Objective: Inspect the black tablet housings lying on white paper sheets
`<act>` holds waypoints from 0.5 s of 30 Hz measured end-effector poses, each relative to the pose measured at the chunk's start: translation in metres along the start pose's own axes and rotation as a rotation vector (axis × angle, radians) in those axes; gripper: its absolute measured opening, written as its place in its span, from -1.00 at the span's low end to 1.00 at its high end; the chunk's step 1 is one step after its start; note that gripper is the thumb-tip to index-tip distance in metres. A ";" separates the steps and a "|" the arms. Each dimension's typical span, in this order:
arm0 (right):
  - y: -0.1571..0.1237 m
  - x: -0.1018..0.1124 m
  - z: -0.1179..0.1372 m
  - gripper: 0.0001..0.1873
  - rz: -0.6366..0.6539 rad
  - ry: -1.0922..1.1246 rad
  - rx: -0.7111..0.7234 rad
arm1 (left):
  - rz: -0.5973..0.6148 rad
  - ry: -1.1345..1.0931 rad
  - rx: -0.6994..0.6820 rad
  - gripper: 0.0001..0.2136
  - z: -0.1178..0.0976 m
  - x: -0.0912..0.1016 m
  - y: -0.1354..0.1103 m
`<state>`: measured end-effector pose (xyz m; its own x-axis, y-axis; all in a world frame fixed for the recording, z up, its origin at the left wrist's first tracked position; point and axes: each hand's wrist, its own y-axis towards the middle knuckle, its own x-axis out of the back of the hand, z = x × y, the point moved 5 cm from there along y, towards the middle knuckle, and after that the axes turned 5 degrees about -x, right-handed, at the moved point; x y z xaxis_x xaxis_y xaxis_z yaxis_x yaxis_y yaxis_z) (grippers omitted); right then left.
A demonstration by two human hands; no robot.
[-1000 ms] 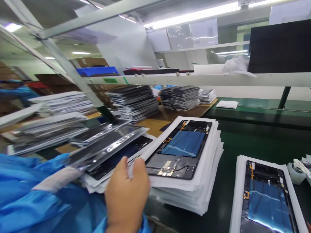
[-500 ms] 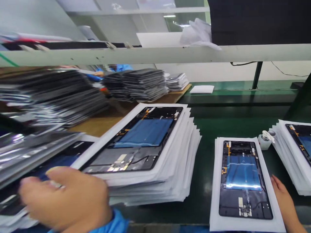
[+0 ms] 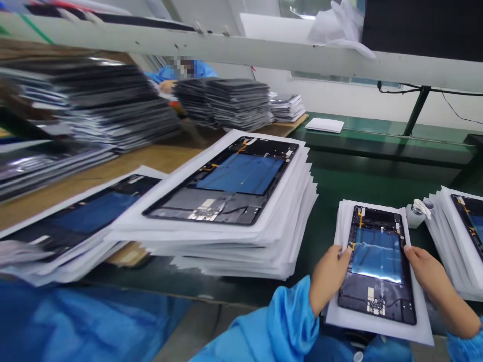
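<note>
A black tablet frame [image 3: 377, 264] with a blue inner panel lies on a small pile of white sheets [image 3: 422, 327] at the near edge of the green bench. My left hand [image 3: 329, 275] grips its left edge, fingers curled onto the frame. My right hand [image 3: 424, 274] holds the right edge, with the fingers pressed on the frame. Both arms wear blue sleeves.
A tall pile of white sheets topped by another frame [image 3: 230, 183] sits at centre. A lower pile [image 3: 75, 221] lies left, a third [image 3: 462, 231] at far right beside a small white bottle [image 3: 415, 213]. Dark panel stacks [image 3: 237, 103] stand behind. A person in blue works beyond them.
My left hand left the left-hand pile and crossed to the small pile on the right. Both hands now hold the frame there. The view swung right.
</note>
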<state>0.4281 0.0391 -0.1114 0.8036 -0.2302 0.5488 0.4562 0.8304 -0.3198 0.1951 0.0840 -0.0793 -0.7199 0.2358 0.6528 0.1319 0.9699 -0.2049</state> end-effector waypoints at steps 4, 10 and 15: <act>-0.024 0.009 0.019 -0.57 -0.132 -0.090 0.011 | -0.046 0.075 -0.026 -0.71 -0.002 0.005 -0.002; -0.047 0.008 0.022 -0.56 -0.176 0.148 0.005 | -0.126 -0.066 -0.028 -0.70 -0.009 0.013 -0.018; -0.050 0.015 -0.001 -0.45 -0.324 0.534 0.059 | 0.027 -0.886 -0.032 -0.60 -0.013 0.014 -0.027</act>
<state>0.4180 -0.0064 -0.0880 0.7151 -0.6841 0.1439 0.6990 0.6991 -0.1506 0.1905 0.0621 -0.0554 -0.9776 0.1373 -0.1595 0.1659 0.9690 -0.1830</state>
